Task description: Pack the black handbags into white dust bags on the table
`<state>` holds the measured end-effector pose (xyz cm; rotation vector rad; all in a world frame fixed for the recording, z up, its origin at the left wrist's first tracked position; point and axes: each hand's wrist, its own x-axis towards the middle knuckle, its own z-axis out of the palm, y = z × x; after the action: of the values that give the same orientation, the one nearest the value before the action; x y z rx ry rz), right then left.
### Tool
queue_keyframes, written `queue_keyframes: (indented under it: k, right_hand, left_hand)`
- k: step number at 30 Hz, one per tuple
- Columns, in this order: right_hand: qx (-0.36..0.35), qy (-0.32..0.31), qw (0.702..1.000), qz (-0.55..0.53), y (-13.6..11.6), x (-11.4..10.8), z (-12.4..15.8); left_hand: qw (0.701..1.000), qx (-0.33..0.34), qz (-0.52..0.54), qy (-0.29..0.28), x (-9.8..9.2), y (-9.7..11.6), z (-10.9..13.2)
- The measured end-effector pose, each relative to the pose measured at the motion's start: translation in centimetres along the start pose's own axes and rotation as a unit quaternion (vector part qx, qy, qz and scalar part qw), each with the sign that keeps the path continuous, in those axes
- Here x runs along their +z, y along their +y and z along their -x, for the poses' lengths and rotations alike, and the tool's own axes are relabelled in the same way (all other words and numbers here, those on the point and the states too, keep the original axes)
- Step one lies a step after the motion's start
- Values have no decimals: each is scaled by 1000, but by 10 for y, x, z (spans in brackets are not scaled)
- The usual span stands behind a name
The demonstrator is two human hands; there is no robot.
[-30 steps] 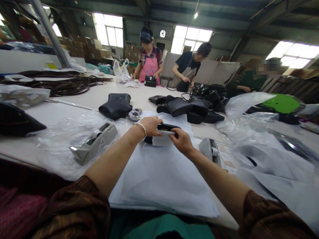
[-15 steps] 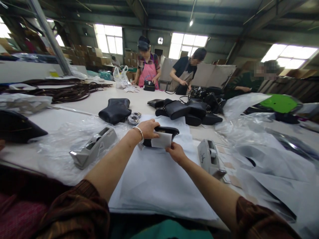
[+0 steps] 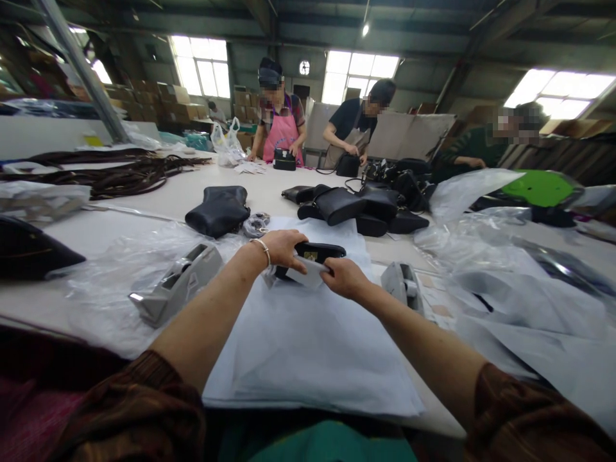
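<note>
A small black handbag [image 3: 327, 250] with a gold-coloured fitting lies in front of me on a stack of white paper sheets [image 3: 308, 346]. Over the near side of the bag is a white piece of paper [image 3: 312, 276]. My left hand [image 3: 283, 249], with a bangle at the wrist, grips the bag's left end, its thumb across the front by the white paper. The right edge of that paper is pinched between the thumb and fingers of my right hand [image 3: 345, 277]. Part of the bag is hidden behind both hands.
Grey tape dispensers stand left [image 3: 178, 282] and right [image 3: 402, 285]. Beyond are a black bag [image 3: 219, 210], a pile of black bags [image 3: 341, 205] and brown straps [image 3: 125, 173]. Clear plastic [image 3: 110, 289] spreads at left. Several co-workers stand across the table.
My right hand has moved up along the bag's front with the paper's edge. The paper now tilts lower, and the gold-coloured fitting shows more fully. The view has shifted slightly.
</note>
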<state>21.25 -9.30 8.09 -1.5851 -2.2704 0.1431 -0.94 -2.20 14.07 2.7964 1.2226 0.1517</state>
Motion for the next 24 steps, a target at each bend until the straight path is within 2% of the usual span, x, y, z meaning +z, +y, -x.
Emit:
queue_keyframes:
  k: [5,7,9,11,13,15,18,22,23,24]
  right_hand:
    - [39,52,990,-122,6,1,-4]
    - [86,31,969,-227,10,6,0]
    - [154,-6,919,-361,10,12,6]
    - [218,-24,848,-483,7,17,13]
    - [264,-38,785,-559,1,19,18]
    - [307,-73,734,-602,-4,18,19]
    - [369,-111,674,-630,-8,16,16]
    - [419,-93,564,-706,-9,20,13]
    - [412,-87,545,-725,-9,22,13]
    - [398,-81,538,-739,-10,24,14]
  left_hand:
    - [1000,9,-5,12,3,-1,2]
    - [1000,8,-6,17,4,-1,2]
    - [1000,6,-9,18,5,-1,1]
    - [1000,4,-9,19,5,-1,1]
    - [1000,5,-7,21,6,-2,0]
    - [1000,7,-5,28,8,-3,0]
    - [999,10,-2,39,11,-5,0]
    - [998,19,8,53,11,-6,2]
    - [998,20,13,53,11,-6,2]
    - [998,18,18,52,10,-5,2]
